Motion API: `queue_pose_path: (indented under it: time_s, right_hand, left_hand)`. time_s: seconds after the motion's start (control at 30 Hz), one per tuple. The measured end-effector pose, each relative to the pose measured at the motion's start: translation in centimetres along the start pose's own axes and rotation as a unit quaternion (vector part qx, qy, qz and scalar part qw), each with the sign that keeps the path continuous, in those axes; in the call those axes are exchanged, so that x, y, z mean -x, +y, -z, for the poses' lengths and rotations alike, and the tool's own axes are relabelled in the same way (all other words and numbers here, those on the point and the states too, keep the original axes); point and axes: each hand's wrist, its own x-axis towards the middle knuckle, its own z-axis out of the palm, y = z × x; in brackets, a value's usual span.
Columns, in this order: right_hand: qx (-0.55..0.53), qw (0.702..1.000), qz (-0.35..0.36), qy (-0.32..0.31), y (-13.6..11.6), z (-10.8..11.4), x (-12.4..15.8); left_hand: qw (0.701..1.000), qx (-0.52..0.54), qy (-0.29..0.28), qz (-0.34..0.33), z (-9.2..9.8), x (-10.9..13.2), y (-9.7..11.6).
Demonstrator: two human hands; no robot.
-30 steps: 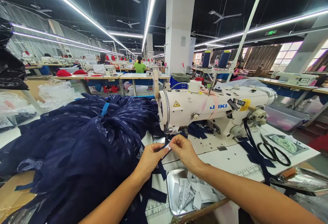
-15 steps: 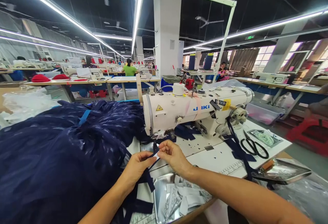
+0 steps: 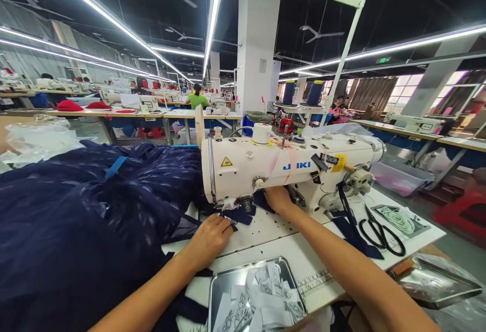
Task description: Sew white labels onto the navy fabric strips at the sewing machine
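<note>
A cream JUKI sewing machine (image 3: pixel 288 165) stands on the white table (image 3: pixel 315 251). My left hand (image 3: pixel 208 238) lies palm down just in front of the needle, fingers curled and pressing a small navy fabric piece (image 3: pixel 237 214) to the bed. My right hand (image 3: pixel 278 199) reaches under the machine arm behind the presser foot; its fingers are hidden there among navy strips. A big heap of navy patterned fabric (image 3: pixel 87 220) fills the left side.
A metal tray (image 3: pixel 228 284) of white printed labels sits at the near table edge. Black scissors (image 3: pixel 381 233) and navy strips (image 3: pixel 355 228) lie to the right, beside a second metal tray (image 3: pixel 440 281). Other workers sit at distant tables.
Both hands, which pinched a small white label with a navy strip in the air, have moved forward to the machine; left now presses fabric at the needle, right has gone under the arm.
</note>
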Motion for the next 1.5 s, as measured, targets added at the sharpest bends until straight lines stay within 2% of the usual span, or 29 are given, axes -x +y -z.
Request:
queue_pose_path:
  time_s: [0.07,0.17,0.23,0.27,0.37,0.5,0.57,0.6,0.63,0.73,0.83,0.9,1.0,1.13,1.3,1.5]
  right_hand:
    - [0.022,1.000,-0.001,-0.001,0.0,0.7,0.9]
    - [0.067,0.998,-0.001,0.002,0.1,2.1,4.0]
    - [0.162,0.987,0.011,0.013,-0.4,3.0,6.4]
    - [0.180,0.983,0.038,0.028,-0.8,3.3,7.4]
    - [0.160,0.964,0.201,0.074,-2.4,3.1,8.8]
    - [0.112,0.882,0.449,0.089,-3.2,0.9,6.8]
    - [0.093,0.852,0.512,0.064,-2.8,-0.2,5.5]
    - [0.083,0.850,0.518,0.051,-2.6,-0.6,5.0]
    - [0.072,0.856,0.511,0.041,-2.5,-0.9,4.7]
    - [0.024,0.902,0.430,0.037,-3.4,-1.2,5.0]
    - [-0.032,0.945,0.327,0.013,-5.9,-1.2,6.2]
    - [-0.032,0.959,0.280,-0.013,-7.6,-1.4,6.7]
    - [-0.001,0.964,0.264,-0.030,-8.8,-1.9,6.8]
    - [0.002,0.959,0.282,-0.036,-8.3,-2.2,6.3]
    - [-0.067,0.964,0.254,-0.050,-7.7,-2.6,6.0]
    - [-0.191,0.958,0.199,-0.080,-7.8,-3.2,5.6]
  left_hand:
    - [0.999,-0.012,-0.033,-0.033,-0.3,0.9,-0.3]
    - [0.996,-0.028,-0.059,-0.066,-0.1,2.3,-0.7]
    - [0.994,-0.033,-0.069,-0.077,0.2,2.8,-0.8]
    - [0.994,-0.033,-0.075,-0.079,0.3,2.9,-0.8]
    - [0.992,-0.032,-0.087,-0.081,0.4,2.8,-0.6]
    - [0.993,-0.035,-0.089,-0.068,0.7,2.8,-0.3]
    - [0.994,-0.036,-0.088,-0.061,0.9,3.1,-0.3]
    - [0.994,-0.037,-0.087,-0.059,1.0,3.2,-0.3]
    - [0.994,-0.039,-0.086,-0.058,1.0,3.3,-0.3]
    - [0.994,-0.044,-0.086,-0.058,1.1,3.4,-0.3]
    - [0.994,-0.042,-0.080,-0.057,1.0,3.4,-0.2]
    - [0.995,-0.038,-0.076,-0.056,1.0,3.4,-0.2]
    - [0.995,-0.035,-0.076,-0.048,1.0,3.6,-0.2]
    - [0.996,-0.031,-0.077,-0.041,1.0,4.0,-0.2]
    - [0.996,-0.039,-0.071,-0.044,0.9,4.1,-0.2]
    - [0.998,-0.046,-0.029,-0.034,1.0,3.9,0.2]
